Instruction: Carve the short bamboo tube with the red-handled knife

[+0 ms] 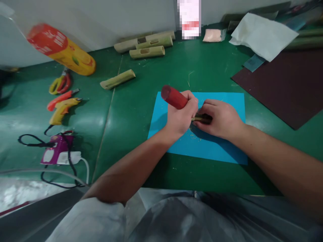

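Head view: left hand (pixel 180 116) is fisted tight around a red-handled tool (pixel 174 96). The handle's long axis runs from upper left down to the right, butt end sticking up past the thumb and working end hidden inside the fist, aimed at the right hand (pixel 222 119). A small dark piece (pixel 202 118) lies roughly left-right, just right of the left fist and touching both hands. Right fingers curl down over it and hold it against the blue sheet (pixel 219 148); can't tell if it is pinched or only pressed flat. Both hands are equally close to it, meeting mid-sheet. Light shavings lie on the sheet under the hands. Bamboo sections (pixel 147 52) sit well apart at the back of the green table (pixel 141 101); glue gun (pixel 62 109) and scissors (pixel 60 84) are far left.
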`<state>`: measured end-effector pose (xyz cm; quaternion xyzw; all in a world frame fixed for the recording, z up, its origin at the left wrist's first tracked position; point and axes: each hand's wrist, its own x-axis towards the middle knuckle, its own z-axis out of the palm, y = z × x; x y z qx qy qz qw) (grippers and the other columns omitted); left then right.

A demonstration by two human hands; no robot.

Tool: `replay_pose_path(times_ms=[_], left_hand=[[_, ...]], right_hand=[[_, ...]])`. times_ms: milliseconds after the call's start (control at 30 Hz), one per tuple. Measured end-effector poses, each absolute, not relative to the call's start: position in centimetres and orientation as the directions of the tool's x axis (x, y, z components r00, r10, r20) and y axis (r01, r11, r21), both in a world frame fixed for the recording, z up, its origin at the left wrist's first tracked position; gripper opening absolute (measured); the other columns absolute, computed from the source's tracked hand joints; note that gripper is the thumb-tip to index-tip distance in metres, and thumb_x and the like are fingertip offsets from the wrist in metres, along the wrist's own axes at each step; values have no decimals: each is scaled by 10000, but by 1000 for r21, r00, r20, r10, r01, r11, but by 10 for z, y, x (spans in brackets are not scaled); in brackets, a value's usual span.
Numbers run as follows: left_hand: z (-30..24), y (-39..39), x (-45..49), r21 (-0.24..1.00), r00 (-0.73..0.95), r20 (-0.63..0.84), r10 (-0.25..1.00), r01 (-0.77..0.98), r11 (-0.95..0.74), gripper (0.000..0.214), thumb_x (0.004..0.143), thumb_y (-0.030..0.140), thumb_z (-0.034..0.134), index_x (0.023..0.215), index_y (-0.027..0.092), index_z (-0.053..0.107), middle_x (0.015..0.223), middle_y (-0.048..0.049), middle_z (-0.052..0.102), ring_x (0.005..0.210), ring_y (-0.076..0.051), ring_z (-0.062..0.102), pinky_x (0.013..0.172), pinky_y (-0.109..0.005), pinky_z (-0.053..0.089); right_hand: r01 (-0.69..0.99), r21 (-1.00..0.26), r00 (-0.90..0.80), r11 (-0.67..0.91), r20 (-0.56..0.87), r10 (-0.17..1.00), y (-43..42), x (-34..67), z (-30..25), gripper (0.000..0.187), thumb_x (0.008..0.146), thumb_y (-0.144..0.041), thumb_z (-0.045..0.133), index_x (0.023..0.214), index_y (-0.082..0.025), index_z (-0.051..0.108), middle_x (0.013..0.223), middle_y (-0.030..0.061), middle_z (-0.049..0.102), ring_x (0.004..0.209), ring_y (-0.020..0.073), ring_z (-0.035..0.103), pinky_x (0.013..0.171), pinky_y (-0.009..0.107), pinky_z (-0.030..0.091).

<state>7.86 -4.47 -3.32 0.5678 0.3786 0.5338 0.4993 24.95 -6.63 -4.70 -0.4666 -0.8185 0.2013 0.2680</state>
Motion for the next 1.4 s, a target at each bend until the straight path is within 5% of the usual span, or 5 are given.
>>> replay_pose_path(times_ms=[267,467,1100,1233,1400], left_hand=[[-38,-48,70,973,313,202,928,-169,-155,415,891,276,693,565,223,441,497,42,395,492,-87,331,507,-308,268],[-33,-49,79,958,100,240,966,-182,-220,428,933,256,681,584,230,434,535,35,428,533,-109,383,562,-310,342],[-27,-44,79,977,254,134,958,-197,-85,469,857,215,681,535,238,341,487,56,325,468,-90,324,516,-302,271],[-30,-44,82,956,71,198,978,-232,-177,484,932,270,713,571,241,392,515,47,389,498,-108,359,536,-320,320],[-31,-46,85,956,103,226,969,-217,-199,403,923,127,648,572,227,478,537,37,476,529,-102,387,558,-309,333]], right_hand=[[588,-639,-441,496,261,859,-64,254,-48,168,893,-323,810,835,-216,694,865,50,693,805,208,619,698,341,379],[643,-616,-403,456,234,885,-64,253,-46,165,871,-336,817,848,-219,704,916,67,710,815,218,611,698,349,375],[611,-641,-422,465,233,876,-63,253,-44,158,860,-306,833,817,-218,710,843,38,676,770,198,595,693,345,377],[632,-626,-409,457,231,883,-64,253,-44,155,858,-311,823,830,-221,701,856,41,667,756,194,567,686,347,368],[660,-613,-395,434,208,895,-65,253,-44,181,851,-343,816,831,-232,675,901,57,687,794,210,579,678,345,351]])
